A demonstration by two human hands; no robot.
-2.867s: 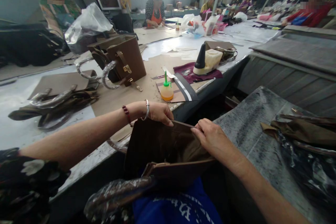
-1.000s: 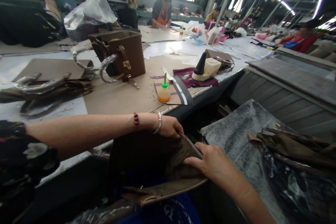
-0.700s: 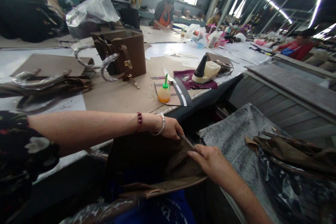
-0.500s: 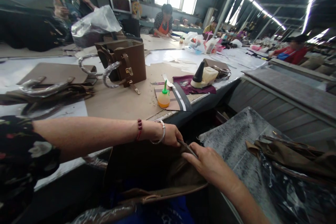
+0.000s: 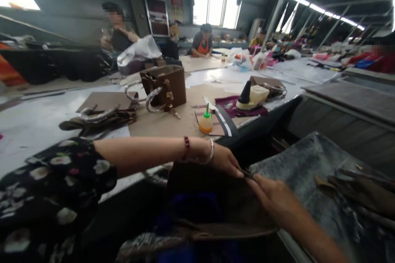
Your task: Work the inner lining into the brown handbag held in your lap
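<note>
An unfinished brown handbag (image 5: 234, 232) lies open on my lap, with a plastic-wrapped handle (image 5: 148, 244) at its near side. My left hand (image 5: 226, 160) reaches across and pinches the bag's far upper edge. Close beside it, my right hand (image 5: 273, 193) grips the same edge between thumb and fingers. The fingertips of both hands almost meet there. The bag's inside is dark, and blue cloth shows around and below it.
On the table stand a squeeze bottle (image 5: 205, 122) of orange liquid, an upright brown handbag (image 5: 173, 88) and a flat-lying one (image 5: 105, 104). A black cone on a pale container (image 5: 253, 96) rests on purple cloth. Brown pieces (image 5: 364, 193) lie right. Co-workers sit beyond.
My view has swung left, so the table and bags appear further right. Both hands keep hold of the bag's edge, their fingertips now closer together.
</note>
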